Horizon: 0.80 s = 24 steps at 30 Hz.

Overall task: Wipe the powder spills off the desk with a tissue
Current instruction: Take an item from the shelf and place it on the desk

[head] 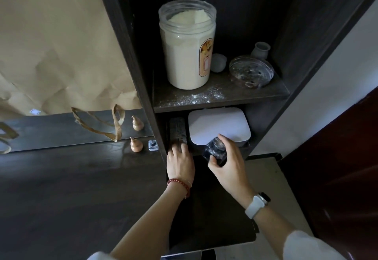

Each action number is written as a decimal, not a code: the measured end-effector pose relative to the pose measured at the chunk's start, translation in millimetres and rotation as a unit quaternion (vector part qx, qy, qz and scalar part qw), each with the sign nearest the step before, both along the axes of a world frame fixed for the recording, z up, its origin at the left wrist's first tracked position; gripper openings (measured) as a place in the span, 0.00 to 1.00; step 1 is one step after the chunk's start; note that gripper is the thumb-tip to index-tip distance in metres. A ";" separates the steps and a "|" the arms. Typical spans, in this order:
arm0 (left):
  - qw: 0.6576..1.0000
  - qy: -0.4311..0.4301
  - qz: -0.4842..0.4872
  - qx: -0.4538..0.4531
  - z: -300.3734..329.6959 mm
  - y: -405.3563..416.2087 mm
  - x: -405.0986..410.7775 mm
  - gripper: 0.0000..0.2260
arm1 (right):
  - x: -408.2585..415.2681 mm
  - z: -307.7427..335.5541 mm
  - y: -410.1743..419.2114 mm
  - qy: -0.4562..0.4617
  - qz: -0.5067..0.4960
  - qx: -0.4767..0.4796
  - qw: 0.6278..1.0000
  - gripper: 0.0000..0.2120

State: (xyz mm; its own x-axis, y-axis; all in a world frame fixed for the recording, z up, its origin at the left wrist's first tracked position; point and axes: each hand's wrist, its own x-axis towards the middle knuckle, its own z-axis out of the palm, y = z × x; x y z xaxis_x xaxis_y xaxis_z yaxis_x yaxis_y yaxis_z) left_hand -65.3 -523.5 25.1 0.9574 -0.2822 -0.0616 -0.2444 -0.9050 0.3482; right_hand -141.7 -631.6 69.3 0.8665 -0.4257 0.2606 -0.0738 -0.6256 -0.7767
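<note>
White powder spill [196, 97] lies scattered on the front of the dark upper shelf [255, 95], in front of an open jar of white powder [187, 51]. Below, in the lower compartment, sits a white flat box [218, 126] beside a dark patterned remote-like object [177, 131]. My left hand [180, 162] rests with straight fingers on the near end of that dark object. My right hand [227, 161] grips a small dark glass jar [215, 151] in front of the white box. No tissue is visible.
A glass bowl [251, 72], a small grey vase [260, 50] and a pale round object [218, 62] share the upper shelf. On the dark desk [71, 188] to the left stand a small gourd figure [135, 145] and a small clear cube [153, 144] before a mirror; a brown paper bag [57, 44] leans there.
</note>
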 end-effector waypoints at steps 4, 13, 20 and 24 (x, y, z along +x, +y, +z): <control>0.996 0.026 0.089 -0.002 -1.2 -14.3 8.6 0.17 | -14.1 -4.4 -10.1 0.009 0.007 0.009 1.000 0.28; 0.981 -0.040 0.146 -0.125 -2.8 -12.6 -15.7 0.16 | -32.7 -16.7 -28.0 -0.014 0.018 0.027 0.999 0.28; 0.979 -0.081 0.069 -0.174 -4.2 53.2 -73.5 0.19 | -55.6 -31.8 -27.7 0.003 0.043 0.041 0.998 0.27; 0.985 -0.107 -0.003 -0.132 -6.5 91.5 -98.5 0.20 | -76.9 -46.3 -27.2 0.037 0.057 0.075 0.995 0.27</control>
